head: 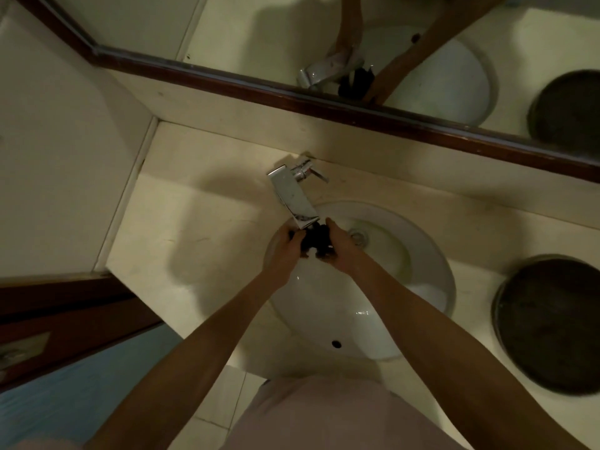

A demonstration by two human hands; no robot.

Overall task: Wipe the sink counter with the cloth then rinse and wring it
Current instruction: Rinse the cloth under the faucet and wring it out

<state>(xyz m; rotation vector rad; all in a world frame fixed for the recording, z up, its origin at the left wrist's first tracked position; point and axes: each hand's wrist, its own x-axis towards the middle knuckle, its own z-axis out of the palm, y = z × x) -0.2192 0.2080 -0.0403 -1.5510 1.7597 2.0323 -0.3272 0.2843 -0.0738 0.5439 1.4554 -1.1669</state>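
Cloth (314,240), dark and bunched, sits directly under the faucet (293,198) spout, over the far-left part of the sink (422,254) basin. In the head view it is pinched between both hands: the left hand (287,243) closes on its left end, the right hand (341,251) on its right, so its long axis runs roughly left to right and neither hand is nearer. Both forearms reach forward, converging (a wringing twist looks like the next step). Water flow is too dim to judge.
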